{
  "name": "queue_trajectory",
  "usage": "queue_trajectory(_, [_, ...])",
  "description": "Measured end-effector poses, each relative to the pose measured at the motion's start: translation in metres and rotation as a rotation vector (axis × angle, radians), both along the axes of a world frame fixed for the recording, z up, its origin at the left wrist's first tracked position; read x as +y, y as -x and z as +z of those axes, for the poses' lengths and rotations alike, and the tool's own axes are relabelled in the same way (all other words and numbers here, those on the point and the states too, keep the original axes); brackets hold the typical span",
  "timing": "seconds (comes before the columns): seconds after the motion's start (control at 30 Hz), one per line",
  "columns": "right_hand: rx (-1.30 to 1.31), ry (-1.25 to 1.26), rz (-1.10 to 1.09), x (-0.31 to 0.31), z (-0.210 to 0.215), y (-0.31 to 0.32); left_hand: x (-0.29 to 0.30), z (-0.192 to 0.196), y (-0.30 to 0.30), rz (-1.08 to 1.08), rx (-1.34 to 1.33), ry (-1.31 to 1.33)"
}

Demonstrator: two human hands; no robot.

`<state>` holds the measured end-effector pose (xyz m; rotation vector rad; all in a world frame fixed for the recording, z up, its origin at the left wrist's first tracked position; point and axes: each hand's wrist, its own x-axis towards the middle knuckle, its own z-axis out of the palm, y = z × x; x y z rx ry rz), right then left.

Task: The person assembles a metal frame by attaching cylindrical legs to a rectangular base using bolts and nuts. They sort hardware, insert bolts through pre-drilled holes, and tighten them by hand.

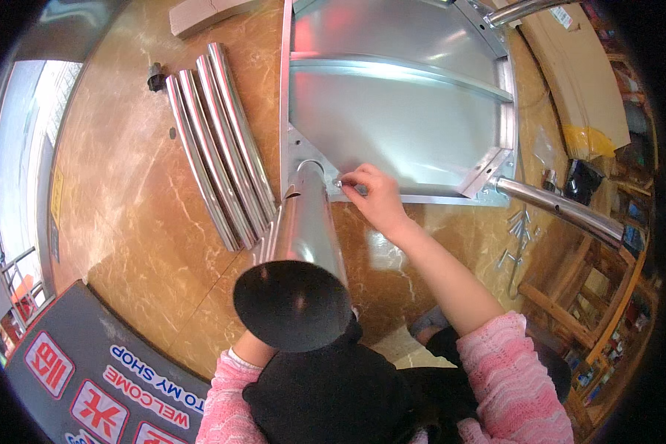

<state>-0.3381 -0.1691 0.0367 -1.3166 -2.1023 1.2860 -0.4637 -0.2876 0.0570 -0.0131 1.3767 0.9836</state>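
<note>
A shiny metal panel with folded edges and cross ribs lies on the floor, its ribbed side facing up. At its near left corner, a wide steel tube stands at the corner bracket, its open end toward me. My right hand is closed in a pinch on a small silver bolt at that bracket, just right of the tube. Of my left hand only the wrist shows, beneath the tube's near end; its fingers are hidden.
Several steel tubes lie side by side on the left, near a black plastic foot. Another leg sticks out right from the panel. Loose bolts, cardboard and a wooden frame lie right. A dark mat lies lower left.
</note>
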Motion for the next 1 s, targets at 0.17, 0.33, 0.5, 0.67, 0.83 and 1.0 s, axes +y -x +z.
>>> queue_trajectory(0.17, [-0.035, -0.038, 0.034, 0.002, 0.001, 0.003, -0.002, -0.009, 0.001, 0.067, 0.060, -0.012])
queue_trajectory(0.33, [-0.096, -0.024, 0.044, 0.000, 0.007, 0.010, -0.010, -0.027, 0.005, 0.104, 0.002, -0.006])
queue_trajectory(0.5, [-0.150, -0.171, 0.139, 0.002, 0.003, 0.020, -0.010, -0.027, 0.006, 0.092, -0.022, -0.042])
queue_trajectory(0.67, [-0.107, 0.174, 0.039, 0.008, 0.008, 0.015, -0.004, -0.010, 0.006, 0.100, -0.044, -0.101])
queue_trajectory(0.83, [-0.017, 0.476, -0.049, 0.017, 0.011, 0.005, 0.000, -0.005, 0.005, 0.163, -0.024, -0.032])
queue_trajectory(1.0, [-0.040, 0.433, 0.015, 0.016, 0.006, 0.005, 0.000, -0.013, 0.000, 0.210, -0.071, -0.054])
